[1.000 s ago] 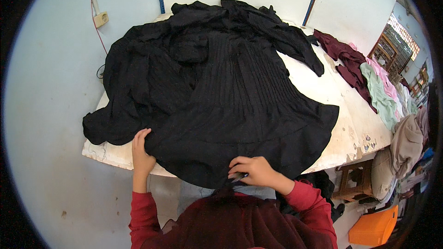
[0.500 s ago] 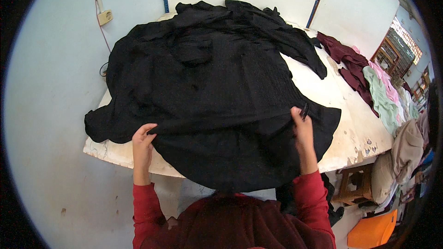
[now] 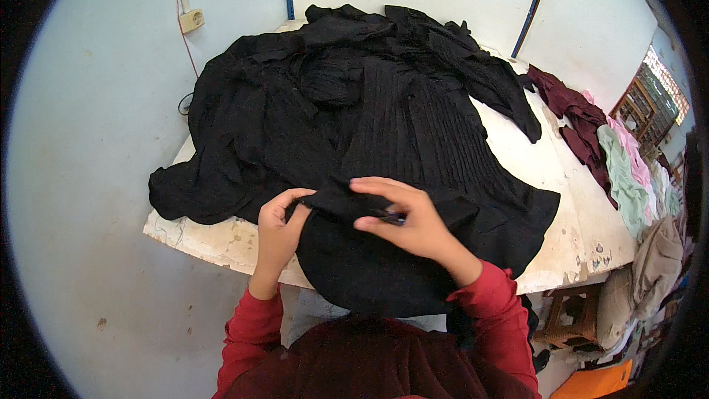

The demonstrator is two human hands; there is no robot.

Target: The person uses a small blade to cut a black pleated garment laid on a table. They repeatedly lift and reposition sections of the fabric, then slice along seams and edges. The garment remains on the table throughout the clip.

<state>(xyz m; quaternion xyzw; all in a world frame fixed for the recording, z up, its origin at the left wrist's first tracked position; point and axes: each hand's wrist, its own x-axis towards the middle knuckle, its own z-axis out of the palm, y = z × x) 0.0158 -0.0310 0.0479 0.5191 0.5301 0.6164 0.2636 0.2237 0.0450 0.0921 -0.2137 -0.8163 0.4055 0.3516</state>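
Observation:
A large black pleated garment [image 3: 413, 125] with a sleeve at the far right lies spread over the pale table. At its near left edge, my left hand [image 3: 278, 233] pinches a fold of the cloth between thumb and fingers. Just right of it, my right hand [image 3: 413, 225] is over the garment, thumb and index finger apart and pointing left. Tucked in that hand is a small dark tool [image 3: 393, 216] that looks like thread snips; the fingers hide most of it. The garment's near hem hangs over the table's front edge toward me.
The worn table top [image 3: 583, 229] has peeling patches along its front edge. Maroon cloth [image 3: 565, 100] and pale green cloth [image 3: 620, 166] lie along its right side. Below stand a brown stool [image 3: 576, 318] and an orange object [image 3: 594, 380]. A socket box [image 3: 192, 21] hangs on the left wall.
My right hand has moved left across the garment, close to my left hand, and let go of the cloth's right part. My left hand has shifted right with its fold. The pleats show more clearly.

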